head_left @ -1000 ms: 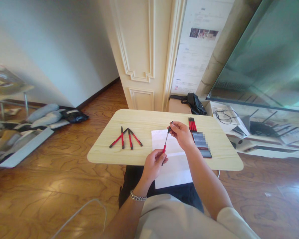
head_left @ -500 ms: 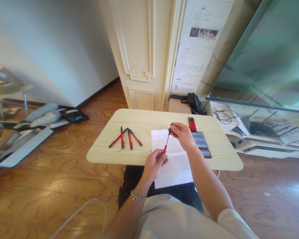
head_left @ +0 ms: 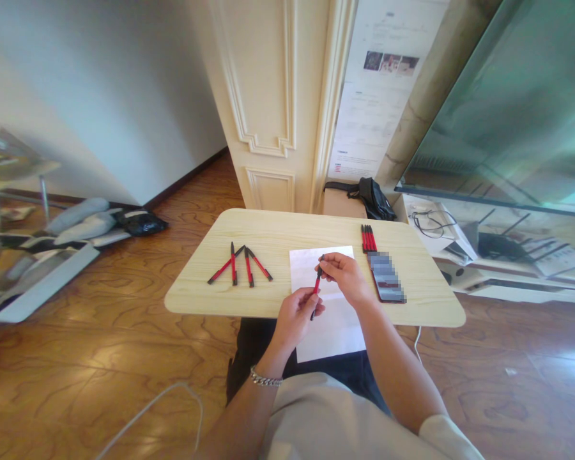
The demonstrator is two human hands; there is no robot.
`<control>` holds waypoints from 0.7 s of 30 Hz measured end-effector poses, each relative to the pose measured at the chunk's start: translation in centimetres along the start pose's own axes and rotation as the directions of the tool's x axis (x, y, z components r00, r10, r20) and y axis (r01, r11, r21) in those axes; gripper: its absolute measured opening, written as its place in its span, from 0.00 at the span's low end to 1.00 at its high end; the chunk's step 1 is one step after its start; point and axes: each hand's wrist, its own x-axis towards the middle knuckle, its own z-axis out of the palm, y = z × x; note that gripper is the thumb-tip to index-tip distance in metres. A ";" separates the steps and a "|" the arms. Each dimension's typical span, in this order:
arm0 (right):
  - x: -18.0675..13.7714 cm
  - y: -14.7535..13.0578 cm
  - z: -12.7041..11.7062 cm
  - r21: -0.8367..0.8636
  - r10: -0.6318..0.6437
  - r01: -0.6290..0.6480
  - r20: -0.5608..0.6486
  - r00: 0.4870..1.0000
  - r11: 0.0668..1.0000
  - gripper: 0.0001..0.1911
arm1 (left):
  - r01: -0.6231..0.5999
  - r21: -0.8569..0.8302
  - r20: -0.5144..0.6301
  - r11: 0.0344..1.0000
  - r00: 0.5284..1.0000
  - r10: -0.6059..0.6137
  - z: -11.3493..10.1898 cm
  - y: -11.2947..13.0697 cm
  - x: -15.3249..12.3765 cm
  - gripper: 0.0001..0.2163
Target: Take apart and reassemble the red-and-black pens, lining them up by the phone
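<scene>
In the head view, the curled left hand (head_left: 294, 314) grips a pen (head_left: 316, 285) by its red barrel; the right hand (head_left: 345, 275), reaching farther, pinches its black far end. The pen slants between them above the paper (head_left: 333, 329), its parts apparently joined.

Either a home or a small office, hard to say which; wood-grained floor (head_left: 124, 351), cream moulded panelling (head_left: 263, 76) and a big glossy screen (head_left: 517, 121) above a low white cabinet (head_left: 503, 289) look homely; printed sheets (head_left: 364, 124), posted upright, look office-like.
</scene>
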 end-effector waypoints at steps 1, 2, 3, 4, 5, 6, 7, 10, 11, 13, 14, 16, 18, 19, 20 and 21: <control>-0.1 0.1 0.0 0.003 0.001 -0.001 0.008 1.000 1.000 0.14 | 0.021 -0.027 0.007 0.999 1.000 -0.021 0.1 0.2 -0.1 0.18; -0.1 0.1 -0.1 0.008 0.004 -0.004 0.018 1.000 1.000 0.14 | 0.049 -0.061 0.020 0.997 0.999 -0.048 0.1 0.3 -0.2 0.18; -0.2 0.2 -0.1 0.016 0.007 -0.008 0.028 1.000 1.000 0.13 | 0.084 -0.103 0.043 0.991 0.996 -0.080 0.2 0.6 -0.3 0.17; -0.3 0.3 -0.1 0.028 0.012 -0.013 0.036 0.999 1.000 0.13 | 0.124 -0.150 0.074 0.981 0.991 -0.114 0.2 0.8 -0.4 0.16; -0.3 0.4 -0.1 0.040 0.018 -0.020 0.043 0.999 0.999 0.12 | 0.165 -0.200 0.110 0.966 0.983 -0.145 0.3 1.0 -0.5 0.15; -0.4 0.5 -0.1 0.050 0.027 -0.029 0.049 0.998 0.998 0.12 | 0.200 -0.245 0.142 0.949 0.975 -0.169 0.3 1.1 -0.6 0.14; -0.6 0.6 -0.1 0.055 0.037 -0.040 0.051 0.998 0.998 0.12 | 0.228 -0.280 0.165 0.932 0.968 -0.187 0.3 1.3 -0.7 0.14; -0.9 1.0 0.0 0.052 0.066 -0.067 0.022 0.998 0.996 0.12 | 0.256 -0.310 0.147 0.916 0.964 -0.220 0.4 1.3 -0.7 0.13; -1.0 1.2 0.0 0.055 0.071 -0.071 0.004 0.997 0.996 0.12 | 0.248 -0.301 0.119 0.921 0.968 -0.221 0.4 1.2 -0.7 0.14; -1.2 1.5 0.1 0.069 0.072 -0.070 -0.036 0.997 0.995 0.14 | 0.223 -0.268 0.061 0.937 0.975 -0.214 0.6 1.0 -0.7 0.14; -1.3 1.6 0.2 0.072 0.073 -0.069 -0.055 0.996 0.995 0.15 | 0.208 -0.251 0.037 0.945 0.978 -0.205 0.7 0.8 -0.7 0.14; -1.4 1.7 0.4 0.056 0.076 -0.071 -0.090 0.993 0.996 0.17 | 0.178 -0.211 -0.007 0.961 0.983 -0.184 1.0 0.6 -0.5 0.15; -1.6 1.7 0.6 0.019 0.079 -0.077 -0.120 0.990 0.997 0.18 | 0.139 -0.153 -0.059 0.978 0.987 -0.149 1.2 0.4 -0.4 0.15; -1.6 1.8 0.8 -0.001 0.076 -0.076 -0.130 0.989 0.997 0.18 | 0.112 -0.113 -0.088 0.987 0.989 -0.123 1.4 0.3 -0.3 0.15; -1.7 1.8 1.0 -0.015 0.068 -0.071 -0.142 0.987 0.997 0.18 | 0.083 -0.069 -0.116 0.994 0.989 -0.091 1.5 0.2 -0.3 0.15; -1.7 1.9 1.2 -0.023 0.060 -0.064 -0.159 0.985 0.998 0.17 | 0.052 -0.028 -0.141 0.998 0.988 -0.056 1.5 0.1 -0.2 0.14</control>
